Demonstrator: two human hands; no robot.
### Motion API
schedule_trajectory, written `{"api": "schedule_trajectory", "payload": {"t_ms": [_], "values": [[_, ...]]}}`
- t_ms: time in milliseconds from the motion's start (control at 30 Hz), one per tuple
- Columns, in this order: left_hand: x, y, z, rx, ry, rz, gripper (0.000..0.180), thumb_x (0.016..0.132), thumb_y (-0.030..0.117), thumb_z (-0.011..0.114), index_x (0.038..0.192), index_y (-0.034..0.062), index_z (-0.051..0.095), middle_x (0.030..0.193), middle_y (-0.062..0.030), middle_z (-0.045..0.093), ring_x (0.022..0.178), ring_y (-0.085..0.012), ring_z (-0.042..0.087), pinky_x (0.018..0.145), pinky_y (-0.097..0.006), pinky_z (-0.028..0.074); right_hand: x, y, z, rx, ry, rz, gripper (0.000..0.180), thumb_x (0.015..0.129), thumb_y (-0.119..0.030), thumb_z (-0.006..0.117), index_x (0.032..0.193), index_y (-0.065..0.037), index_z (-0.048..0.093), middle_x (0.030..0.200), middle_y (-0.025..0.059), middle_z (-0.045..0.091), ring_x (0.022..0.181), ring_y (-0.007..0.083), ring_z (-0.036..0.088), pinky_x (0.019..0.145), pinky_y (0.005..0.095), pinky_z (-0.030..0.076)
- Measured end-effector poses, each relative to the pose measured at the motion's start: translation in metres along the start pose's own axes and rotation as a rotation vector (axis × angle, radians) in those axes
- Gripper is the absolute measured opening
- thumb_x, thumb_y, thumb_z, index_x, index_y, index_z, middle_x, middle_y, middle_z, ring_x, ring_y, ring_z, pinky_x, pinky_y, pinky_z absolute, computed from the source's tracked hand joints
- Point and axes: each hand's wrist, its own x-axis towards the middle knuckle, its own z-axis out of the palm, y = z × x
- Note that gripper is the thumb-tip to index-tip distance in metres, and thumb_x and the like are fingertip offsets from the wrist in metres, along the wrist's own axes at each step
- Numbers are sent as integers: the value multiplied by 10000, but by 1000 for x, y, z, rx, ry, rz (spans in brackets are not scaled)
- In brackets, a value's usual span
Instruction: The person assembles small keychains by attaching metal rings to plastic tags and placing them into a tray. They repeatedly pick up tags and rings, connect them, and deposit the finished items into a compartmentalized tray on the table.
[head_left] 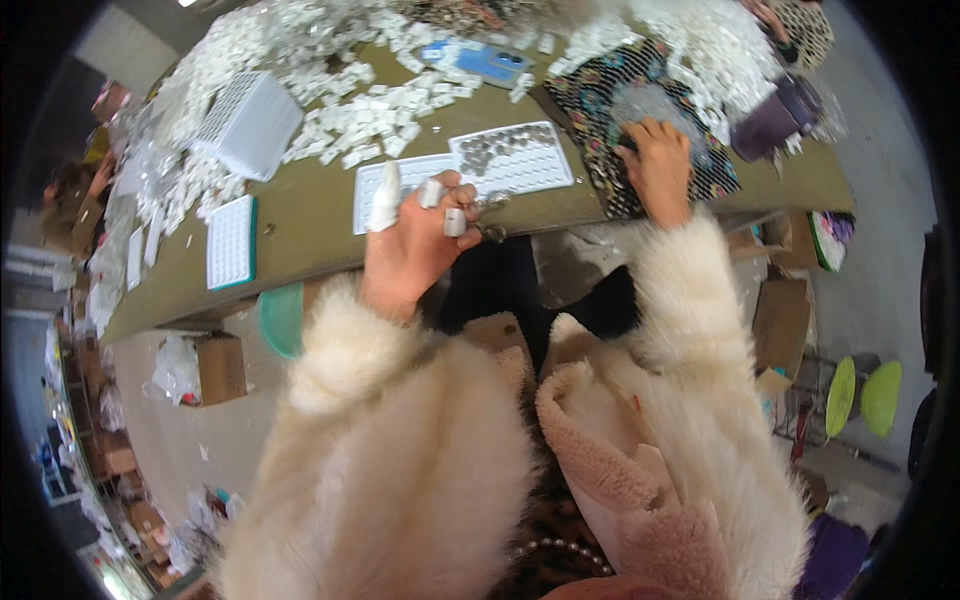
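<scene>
My left hand (415,245) is at the table's near edge, its fingers curled and several of them wrapped in white tape. Small shiny metallic pieces (492,203) show at its fingertips; their kind is too small to make out. Just beyond lie two white trays with rows of small hollows: one tray (372,180) is partly behind the hand. The other tray (545,170) overlaps it and carries many round silvery pieces (500,145). To the right, my right hand (662,170) bends its fingers down onto clear plastic bags (650,100) heaped on a dark patterned cloth (615,185).
Small white packets (385,115) spread over the green-covered table (310,225). A white basket (250,125) lies tipped at left, near another white tray (230,240). A blue case (480,60) lies at the back, a dark purple bottle (778,118) at right. Other people sit nearby.
</scene>
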Motion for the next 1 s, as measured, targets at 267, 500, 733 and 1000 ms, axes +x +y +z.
{"api": "schedule_trajectory", "payload": {"t_ms": [267,500,733,1000], "values": [[-5,60,-1,1206,464,306,304,957,337,663,839,59,699,596,-8,528,563,-154,530,530,-295,417,0,-8,-19,580,263,14,247,780,5,755,1024,-15,721,932,100,644,896,250,615,810,332,484],[17,125,-32,2483,669,210,184,848,124,660,975,175,783,1005,-91,718,958,-300,690,797,-405,542,-3,-22,-51,786,312,15,234,853,43,691,1085,13,699,1029,115,682,943,213,639,861,289,487],[32,137,-66,2617,776,183,160,821,94,675,960,135,744,1048,-96,666,959,-316,677,817,-430,533,-5,-45,-69,922,249,-46,212,860,48,677,1071,32,694,1001,118,690,914,202,639,841,285,486],[22,131,-41,2431,683,341,160,872,158,712,995,56,696,975,-124,687,856,-282,666,752,-391,519,-12,-72,-76,1055,-17,-49,289,836,52,679,1124,29,682,1003,101,672,917,172,618,837,271,480]]}}
